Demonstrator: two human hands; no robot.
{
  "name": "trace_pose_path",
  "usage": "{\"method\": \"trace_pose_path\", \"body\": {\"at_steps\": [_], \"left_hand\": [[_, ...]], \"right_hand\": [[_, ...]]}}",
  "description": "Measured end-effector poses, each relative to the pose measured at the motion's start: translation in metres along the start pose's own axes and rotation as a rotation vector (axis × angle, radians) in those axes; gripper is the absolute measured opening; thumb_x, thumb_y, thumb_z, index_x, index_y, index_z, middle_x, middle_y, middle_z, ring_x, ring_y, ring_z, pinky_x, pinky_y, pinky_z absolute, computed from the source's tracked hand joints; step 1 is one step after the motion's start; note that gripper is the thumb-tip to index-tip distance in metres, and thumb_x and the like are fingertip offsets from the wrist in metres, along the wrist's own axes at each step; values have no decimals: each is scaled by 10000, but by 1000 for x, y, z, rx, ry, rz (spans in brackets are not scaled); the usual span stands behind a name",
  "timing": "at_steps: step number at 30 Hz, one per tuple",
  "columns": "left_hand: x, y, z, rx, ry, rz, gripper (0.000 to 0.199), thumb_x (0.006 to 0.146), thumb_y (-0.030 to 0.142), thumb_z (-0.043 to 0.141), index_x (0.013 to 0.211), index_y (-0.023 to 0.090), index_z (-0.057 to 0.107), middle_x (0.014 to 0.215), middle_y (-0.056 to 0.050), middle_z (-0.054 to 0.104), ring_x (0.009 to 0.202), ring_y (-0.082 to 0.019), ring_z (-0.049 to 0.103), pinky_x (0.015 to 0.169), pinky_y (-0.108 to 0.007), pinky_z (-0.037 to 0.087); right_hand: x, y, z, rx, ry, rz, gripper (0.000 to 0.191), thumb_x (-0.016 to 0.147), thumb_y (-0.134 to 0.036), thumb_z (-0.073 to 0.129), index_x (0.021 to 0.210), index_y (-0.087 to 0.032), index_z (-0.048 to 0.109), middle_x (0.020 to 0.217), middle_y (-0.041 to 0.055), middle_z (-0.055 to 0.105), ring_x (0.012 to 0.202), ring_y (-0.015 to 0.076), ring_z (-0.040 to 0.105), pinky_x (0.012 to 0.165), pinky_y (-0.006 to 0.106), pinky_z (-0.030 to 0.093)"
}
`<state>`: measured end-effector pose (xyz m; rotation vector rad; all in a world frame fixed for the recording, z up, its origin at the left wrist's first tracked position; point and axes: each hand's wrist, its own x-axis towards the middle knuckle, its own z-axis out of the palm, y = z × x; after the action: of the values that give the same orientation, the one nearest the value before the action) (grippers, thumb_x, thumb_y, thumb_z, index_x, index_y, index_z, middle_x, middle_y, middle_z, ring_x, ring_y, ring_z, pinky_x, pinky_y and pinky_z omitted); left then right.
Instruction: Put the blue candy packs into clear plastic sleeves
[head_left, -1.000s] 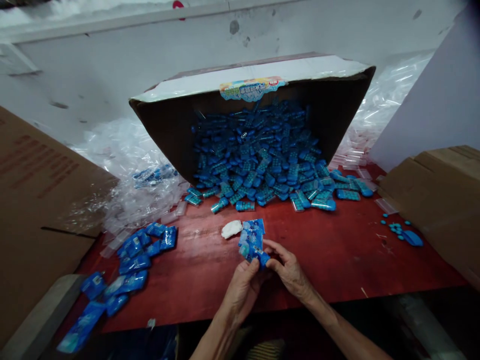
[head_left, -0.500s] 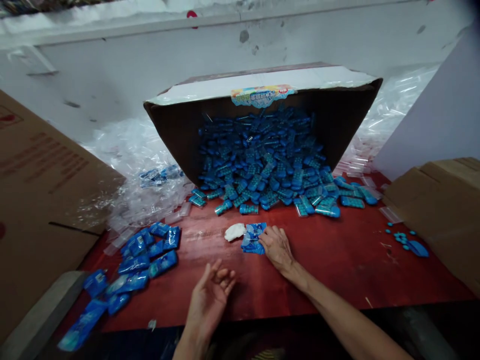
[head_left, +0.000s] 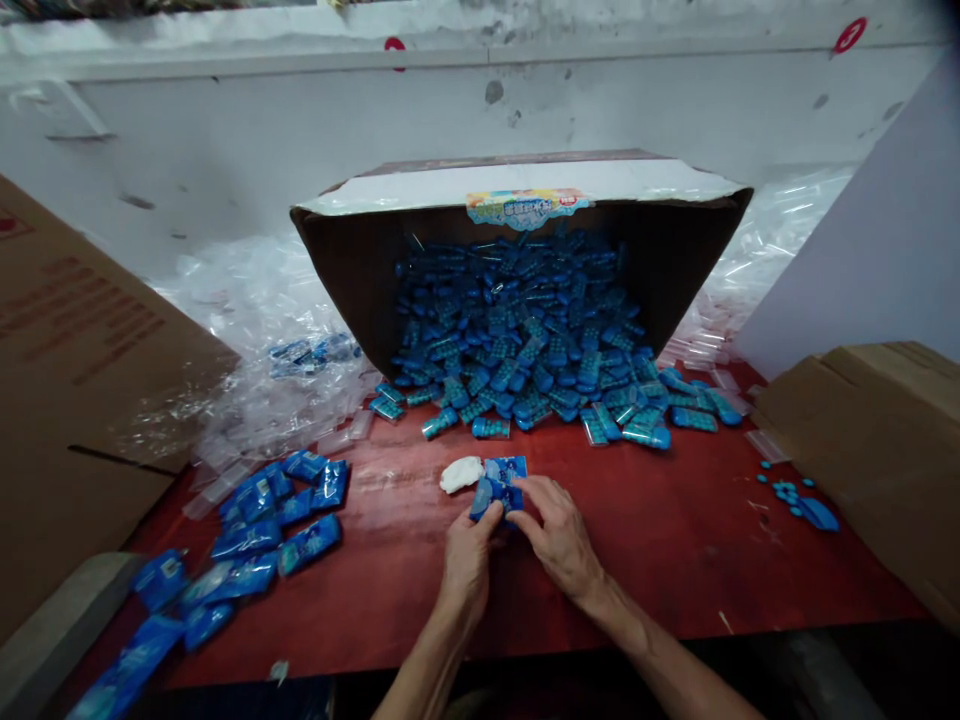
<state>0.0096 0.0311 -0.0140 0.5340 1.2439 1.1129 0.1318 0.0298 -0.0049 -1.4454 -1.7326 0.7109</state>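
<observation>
My left hand (head_left: 466,560) pinches the lower left corner of a small blue printed plastic packet (head_left: 491,495), its thumb on top. My right hand (head_left: 559,535) is on the same packet's right edge, with thumb and forefinger closed around it. Behind it more blue printed packets (head_left: 511,466) lie flat on the red tabletop (head_left: 405,590). A crumpled white lump (head_left: 461,474), perhaps tissue or a damp wad, touches their left side. The fingertips under the packet are hidden.
A tipped cardboard box (head_left: 337,260) spills many blue-capped clear containers of small beads (head_left: 525,350). Filled blue packets (head_left: 259,535) lie at left, near clear plastic sleeves (head_left: 277,420). Loose blue beads and a blue cap (head_left: 817,513) lie at right, beside another carton (head_left: 862,430).
My left hand has moved up and right from the bare tabletop and closed on a blue packet. That packet is now lifted off the others. The camera view has shifted slightly.
</observation>
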Motion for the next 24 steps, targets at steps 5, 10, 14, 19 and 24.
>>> {"method": "trace_pose_path", "body": {"at_steps": [5,10,14,19,24], "left_hand": [[5,-6,1,35,61,30,307,517,342,697,703,104,647,556,-20,613,474,-108,511,445,-196,352],[12,-8,6,98,127,44,316,477,371,705,639,108,640,442,22,546,418,-106,467,422,-206,330],[14,-12,16,16,75,44,321,500,370,702,676,114,622,491,21,560,436,-97,468,440,-208,341],[12,-12,22,-125,-43,-28,262,558,352,688,630,131,567,481,31,530,418,-71,446,433,-197,349],[7,7,17,-102,-223,-193,279,555,285,711,748,127,585,601,-17,603,459,-96,528,434,-198,386]], "right_hand": [[9,14,15,512,-126,342,176,726,-292,500,765,-143,586,629,-17,566,562,114,491,538,218,391],[12,14,21,407,-14,341,160,733,-271,465,611,-169,485,522,-61,428,487,81,373,472,196,301],[11,14,22,336,22,330,181,767,-274,412,617,-179,447,543,-54,425,504,86,379,484,197,300],[8,20,17,225,13,264,232,819,-304,357,653,-176,459,577,-41,470,541,90,428,506,186,326],[22,18,-19,-93,-124,124,313,834,-345,371,622,-171,523,561,-47,523,528,80,482,484,159,341]]}}
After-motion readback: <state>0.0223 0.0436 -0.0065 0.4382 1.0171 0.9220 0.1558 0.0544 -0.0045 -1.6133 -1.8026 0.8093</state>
